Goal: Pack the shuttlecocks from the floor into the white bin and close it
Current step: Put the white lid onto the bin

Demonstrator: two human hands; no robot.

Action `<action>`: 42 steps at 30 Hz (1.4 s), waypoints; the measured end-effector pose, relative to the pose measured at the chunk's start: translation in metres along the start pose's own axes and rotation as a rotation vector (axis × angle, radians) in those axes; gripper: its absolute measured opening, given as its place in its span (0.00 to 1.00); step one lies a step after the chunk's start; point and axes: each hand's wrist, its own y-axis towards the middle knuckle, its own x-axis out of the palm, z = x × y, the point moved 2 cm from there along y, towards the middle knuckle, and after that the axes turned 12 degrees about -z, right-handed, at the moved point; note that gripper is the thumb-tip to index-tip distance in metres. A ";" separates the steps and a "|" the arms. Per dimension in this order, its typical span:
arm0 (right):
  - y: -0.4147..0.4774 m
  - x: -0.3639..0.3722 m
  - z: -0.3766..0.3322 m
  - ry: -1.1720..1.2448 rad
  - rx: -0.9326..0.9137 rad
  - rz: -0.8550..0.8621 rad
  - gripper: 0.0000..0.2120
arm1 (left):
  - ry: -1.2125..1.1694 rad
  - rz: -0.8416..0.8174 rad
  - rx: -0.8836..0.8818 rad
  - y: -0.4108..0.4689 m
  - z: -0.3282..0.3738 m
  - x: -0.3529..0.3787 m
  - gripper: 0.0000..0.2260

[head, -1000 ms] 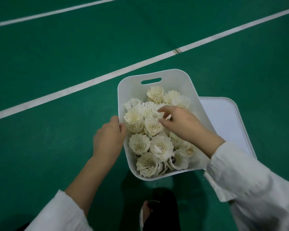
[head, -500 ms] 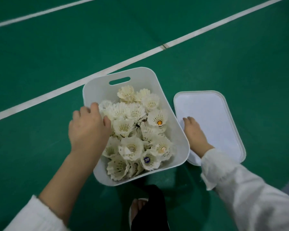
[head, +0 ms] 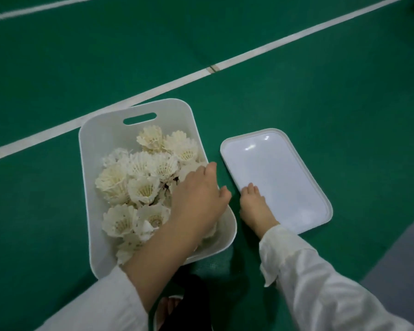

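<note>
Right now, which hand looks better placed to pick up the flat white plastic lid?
The right hand: it already rests on the flat white plastic lid. The left hand lies across the white bin.

White bin [head: 101,144] of shuttlecocks [head: 144,187], left hand [head: 198,199] on rim, right hand [head: 256,206] on lid [head: 285,168]

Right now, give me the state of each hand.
Left hand: open, palm down on the shuttlecocks in the bin.
Right hand: on the lid; grip cannot be told.

Shuttlecocks [head: 144,187] in bin [head: 98,139] (lid [head: 285,168] lies just right).
</note>
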 end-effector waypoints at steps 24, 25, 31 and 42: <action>-0.219 -0.234 -0.122 1.285 -0.701 0.640 0.11 | -0.323 0.267 -0.131 -0.051 -0.074 -0.174 0.24; -0.223 -0.233 -0.122 1.313 -0.713 0.645 0.12 | -0.332 0.255 -0.138 -0.055 -0.079 -0.175 0.24; -0.222 -0.210 -0.130 1.675 -0.738 0.225 0.12 | -0.541 0.292 -0.307 -0.067 -0.108 -0.165 0.30; -0.177 -0.132 -0.110 1.657 -0.475 -0.011 0.10 | -0.764 0.140 -0.511 -0.109 -0.171 -0.096 0.26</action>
